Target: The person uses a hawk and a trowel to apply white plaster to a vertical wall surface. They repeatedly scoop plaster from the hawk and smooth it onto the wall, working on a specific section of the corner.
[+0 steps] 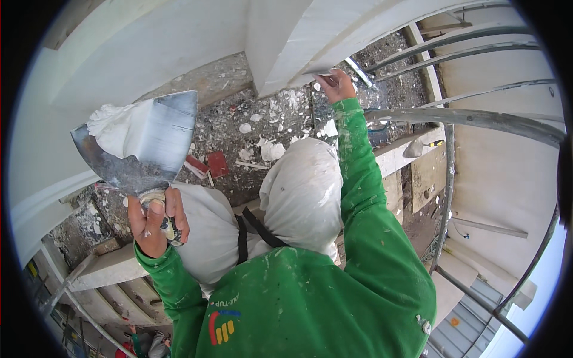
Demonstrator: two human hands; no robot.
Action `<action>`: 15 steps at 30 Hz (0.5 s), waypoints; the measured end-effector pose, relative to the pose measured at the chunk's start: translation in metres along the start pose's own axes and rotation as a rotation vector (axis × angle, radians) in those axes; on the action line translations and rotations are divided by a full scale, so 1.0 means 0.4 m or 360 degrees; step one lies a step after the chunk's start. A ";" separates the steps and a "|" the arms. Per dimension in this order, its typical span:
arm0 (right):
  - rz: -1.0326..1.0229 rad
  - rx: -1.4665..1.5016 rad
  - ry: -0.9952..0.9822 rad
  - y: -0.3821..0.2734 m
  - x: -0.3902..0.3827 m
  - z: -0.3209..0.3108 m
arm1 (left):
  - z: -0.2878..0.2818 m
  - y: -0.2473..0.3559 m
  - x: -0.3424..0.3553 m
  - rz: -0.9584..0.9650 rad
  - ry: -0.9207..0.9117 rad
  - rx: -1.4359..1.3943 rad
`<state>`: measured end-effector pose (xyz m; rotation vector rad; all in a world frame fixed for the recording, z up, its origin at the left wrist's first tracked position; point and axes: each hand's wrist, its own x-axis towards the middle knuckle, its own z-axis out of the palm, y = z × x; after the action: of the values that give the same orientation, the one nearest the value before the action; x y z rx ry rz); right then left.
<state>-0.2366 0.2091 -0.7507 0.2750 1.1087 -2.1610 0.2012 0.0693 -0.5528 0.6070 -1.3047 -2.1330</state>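
Observation:
My left hand point(157, 224) grips the handle of a wide putty knife point(173, 128), its blade turned up. A thick mound of white putty point(119, 131) covers much of the blade. Out ahead, my right hand point(338, 86) reaches to the bottom of a white wall corner point(280, 53). Its fingers close on a thin, flat, pale blade point(319, 70) held against the wall's lower edge; the blade shows only in part, so its exact kind is unclear.
Metal scaffold tubes point(477, 119) cross the right side. Putty-spattered boards point(239, 128) lie beneath me, with red scraps point(217, 164) between. A trowel-like tool with a yellow-and-black handle point(436, 143) rests on a ledge at the right. Far below at lower left, another person point(158, 346) is partly visible.

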 end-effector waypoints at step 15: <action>-0.0396 -0.0075 -0.0413 -0.364 -0.360 0.334 | 0.005 -0.034 0.074 -0.0196 -0.0468 -0.0184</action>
<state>-0.2097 0.2323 -0.5087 -0.1706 1.0878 -2.3022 0.1749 0.0560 -0.5666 0.3420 -1.3104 -2.4518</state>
